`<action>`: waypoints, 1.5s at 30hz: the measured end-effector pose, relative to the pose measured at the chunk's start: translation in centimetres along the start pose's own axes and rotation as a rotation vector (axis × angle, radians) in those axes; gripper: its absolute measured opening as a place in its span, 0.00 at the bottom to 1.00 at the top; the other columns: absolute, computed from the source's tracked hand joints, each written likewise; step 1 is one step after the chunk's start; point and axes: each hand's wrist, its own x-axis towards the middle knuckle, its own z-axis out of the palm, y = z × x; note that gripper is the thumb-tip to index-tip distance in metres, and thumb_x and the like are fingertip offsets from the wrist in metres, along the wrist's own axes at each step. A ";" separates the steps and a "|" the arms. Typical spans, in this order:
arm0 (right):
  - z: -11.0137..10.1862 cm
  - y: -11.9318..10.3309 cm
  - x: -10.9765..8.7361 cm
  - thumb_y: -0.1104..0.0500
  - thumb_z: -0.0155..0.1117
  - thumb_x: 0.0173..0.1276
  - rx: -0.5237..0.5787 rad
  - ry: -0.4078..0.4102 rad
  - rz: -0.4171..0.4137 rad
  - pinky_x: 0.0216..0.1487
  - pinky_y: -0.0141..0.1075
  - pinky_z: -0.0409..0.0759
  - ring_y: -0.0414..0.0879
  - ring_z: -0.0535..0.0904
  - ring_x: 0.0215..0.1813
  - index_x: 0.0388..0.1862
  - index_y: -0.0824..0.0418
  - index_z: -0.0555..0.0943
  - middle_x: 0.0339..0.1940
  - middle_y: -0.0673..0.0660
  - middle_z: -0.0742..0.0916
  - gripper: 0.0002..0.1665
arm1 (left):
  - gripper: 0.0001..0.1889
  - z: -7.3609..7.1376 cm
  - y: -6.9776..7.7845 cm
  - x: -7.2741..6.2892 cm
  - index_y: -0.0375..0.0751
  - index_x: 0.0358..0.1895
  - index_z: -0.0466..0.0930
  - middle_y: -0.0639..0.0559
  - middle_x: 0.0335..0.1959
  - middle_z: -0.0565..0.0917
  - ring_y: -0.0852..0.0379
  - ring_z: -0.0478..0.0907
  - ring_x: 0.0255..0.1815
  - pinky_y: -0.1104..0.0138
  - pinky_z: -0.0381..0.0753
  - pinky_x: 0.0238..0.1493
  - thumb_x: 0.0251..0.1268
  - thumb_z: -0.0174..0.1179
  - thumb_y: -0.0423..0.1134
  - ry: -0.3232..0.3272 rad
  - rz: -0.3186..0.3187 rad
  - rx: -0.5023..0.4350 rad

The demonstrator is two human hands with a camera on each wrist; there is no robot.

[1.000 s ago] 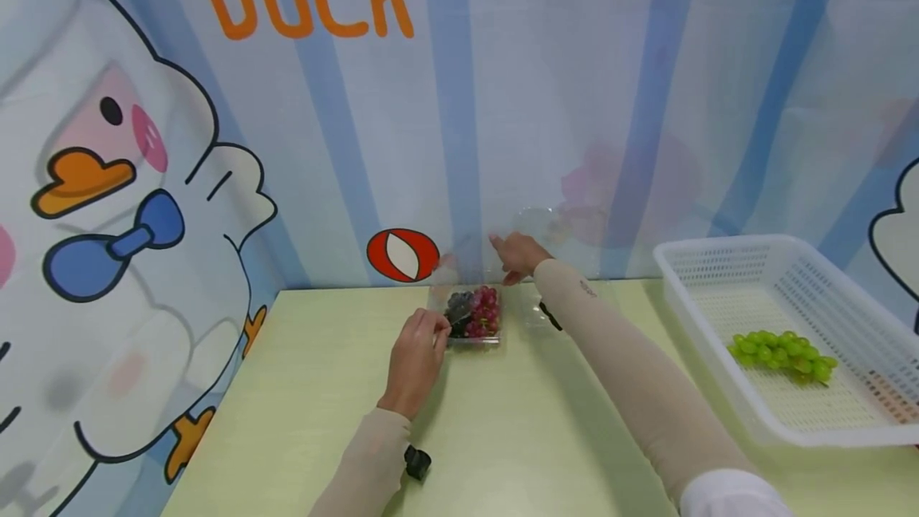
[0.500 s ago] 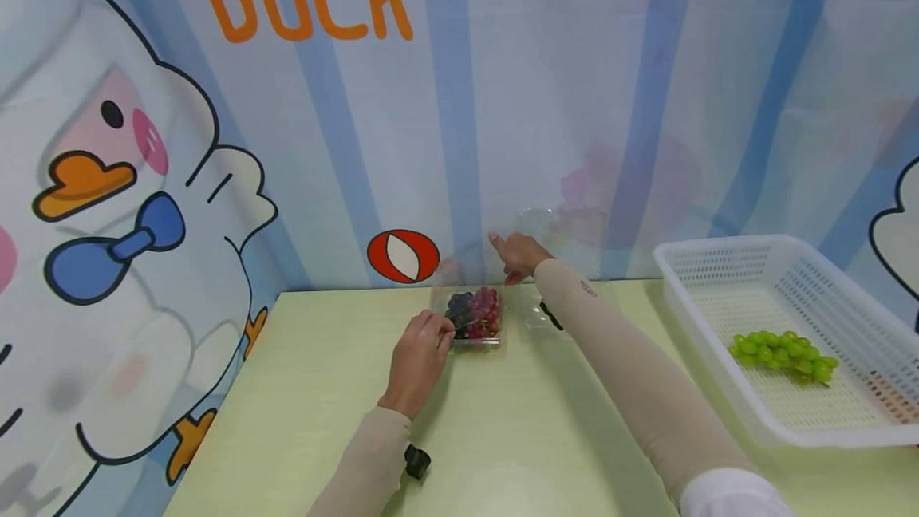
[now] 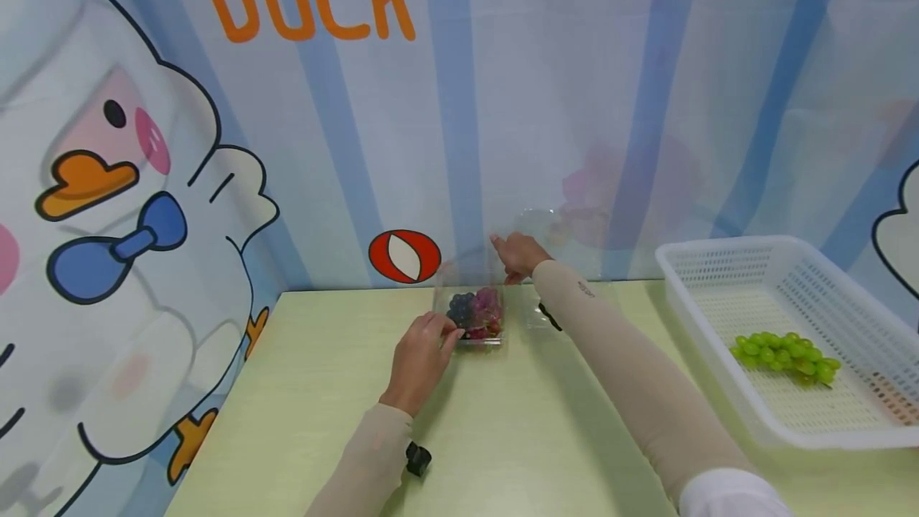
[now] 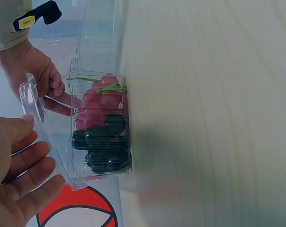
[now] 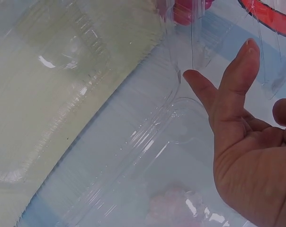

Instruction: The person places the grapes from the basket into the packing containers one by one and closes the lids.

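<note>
A clear plastic box holds dark grapes on its left side and red grapes on its right. Its transparent lid stands raised at an angle over the grapes. My left hand is at the box's front left corner; in the left wrist view its thumb lies against the lid edge, with the other fingers loosely bent and spread beside it. Behind the box on the right is my right hand. In the right wrist view its index finger and thumb extend towards the clear plastic, other fingers curled loosely; contact is unclear.
Just right of the box is another clear plastic container, partly hidden by my right forearm. A white basket at the right holds green grapes. A printed cloth backdrop rises behind the table's far edge.
My left hand has shifted slightly to the right along the front of the box. The sheen of clear plastic over the grapes has changed place. My right hand stays nearly still.
</note>
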 end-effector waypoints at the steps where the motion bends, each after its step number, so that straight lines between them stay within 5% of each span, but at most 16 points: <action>1: 0.0 0.0 0.0 0.40 0.35 0.85 -0.001 0.001 0.000 0.43 0.43 0.88 0.48 0.87 0.28 0.68 0.70 0.71 0.38 0.62 0.84 0.37 | 0.06 0.0 0.0 0.0 0.43 0.36 0.85 0.53 0.32 0.83 0.56 0.80 0.35 0.63 0.86 0.40 0.64 0.71 0.40 -0.002 0.000 0.001; 4: 0.1 0.0 0.1 0.45 0.39 0.86 -0.028 0.001 -0.013 0.43 0.43 0.87 0.52 0.88 0.31 0.46 0.69 0.78 0.24 0.56 0.79 0.30 | 0.06 0.1 0.0 0.2 0.43 0.36 0.85 0.53 0.32 0.84 0.56 0.81 0.35 0.62 0.85 0.38 0.65 0.70 0.40 -0.003 -0.002 0.003; 7: 0.2 0.0 0.2 0.52 0.43 0.85 -0.078 0.007 -0.047 0.41 0.40 0.87 0.53 0.89 0.31 0.23 0.61 0.72 0.15 0.51 0.73 0.27 | 0.05 0.2 0.0 0.4 0.44 0.37 0.84 0.53 0.31 0.84 0.56 0.81 0.34 0.62 0.85 0.37 0.65 0.70 0.39 -0.009 -0.012 -0.004; 9: 0.3 0.1 0.3 0.56 0.45 0.84 -0.108 0.011 -0.070 0.39 0.38 0.87 0.51 0.89 0.28 0.18 0.60 0.68 0.15 0.53 0.74 0.28 | 0.05 0.2 0.0 0.5 0.43 0.38 0.84 0.53 0.31 0.84 0.56 0.80 0.33 0.62 0.85 0.35 0.65 0.70 0.39 -0.014 -0.022 -0.008; 11: 0.3 0.1 0.3 0.59 0.47 0.83 -0.123 0.014 -0.094 0.36 0.37 0.87 0.48 0.87 0.24 0.22 0.63 0.73 0.23 0.58 0.80 0.24 | 0.06 0.2 0.1 0.7 0.43 0.41 0.85 0.52 0.31 0.85 0.56 0.80 0.33 0.62 0.85 0.35 0.65 0.70 0.39 -0.025 -0.033 -0.009; 14: 0.5 0.3 0.3 0.62 0.49 0.82 -0.140 0.021 -0.107 0.34 0.36 0.87 0.46 0.87 0.25 0.40 0.71 0.81 0.47 0.66 0.87 0.16 | 0.10 0.2 0.2 0.9 0.42 0.46 0.86 0.51 0.35 0.87 0.55 0.82 0.35 0.61 0.86 0.36 0.66 0.70 0.40 -0.045 -0.039 0.002; 16: 0.7 0.4 0.3 0.63 0.50 0.81 -0.164 0.022 -0.117 0.36 0.36 0.87 0.47 0.88 0.32 0.55 0.72 0.81 0.61 0.67 0.84 0.16 | 0.11 0.2 0.2 1.0 0.41 0.48 0.87 0.50 0.39 0.88 0.53 0.84 0.38 0.60 0.87 0.39 0.66 0.70 0.41 -0.060 -0.036 0.014; 19: 1.1 0.4 0.4 0.64 0.52 0.81 -0.203 0.024 -0.129 0.44 0.38 0.88 0.51 0.88 0.49 0.65 0.69 0.79 0.69 0.64 0.80 0.20 | 0.13 0.1 0.2 1.4 0.41 0.50 0.88 0.49 0.44 0.89 0.51 0.86 0.44 0.57 0.87 0.43 0.66 0.70 0.42 -0.084 -0.024 0.033; 24: 1.5 0.6 0.5 0.72 0.58 0.74 -0.240 0.025 -0.150 0.47 0.40 0.87 0.56 0.80 0.65 0.67 0.66 0.79 0.69 0.62 0.80 0.23 | 0.14 0.0 -0.1 1.8 0.42 0.50 0.90 0.49 0.41 0.88 0.50 0.85 0.42 0.56 0.87 0.42 0.67 0.68 0.45 -0.126 -0.017 0.054; 32: 1.9 0.7 0.6 0.74 0.71 0.63 -0.407 0.053 -0.184 0.55 0.46 0.85 0.58 0.80 0.64 0.67 0.62 0.79 0.67 0.60 0.82 0.32 | 0.14 1.1 -0.7 2.8 0.43 0.46 0.91 0.51 0.35 0.76 0.54 0.70 0.37 0.63 0.80 0.36 0.68 0.67 0.48 -0.122 -0.011 0.072; 38: 2.5 0.5 0.8 0.73 0.72 0.62 -0.452 0.104 -0.198 0.53 0.48 0.85 0.59 0.82 0.61 0.65 0.61 0.81 0.64 0.60 0.84 0.31 | 0.16 2.5 -1.2 3.5 0.39 0.53 0.87 0.44 0.53 0.77 0.47 0.73 0.54 0.58 0.82 0.54 0.71 0.65 0.47 -0.134 0.001 0.010; 45: 3.0 -0.1 1.7 0.72 0.69 0.65 -0.477 0.164 -0.169 0.39 0.45 0.87 0.55 0.87 0.45 0.51 0.61 0.89 0.52 0.60 0.89 0.17 | 0.22 3.2 -1.8 4.4 0.39 0.70 0.73 0.38 0.74 0.67 0.40 0.61 0.75 0.46 0.65 0.74 0.82 0.50 0.45 -0.295 -0.031 -0.077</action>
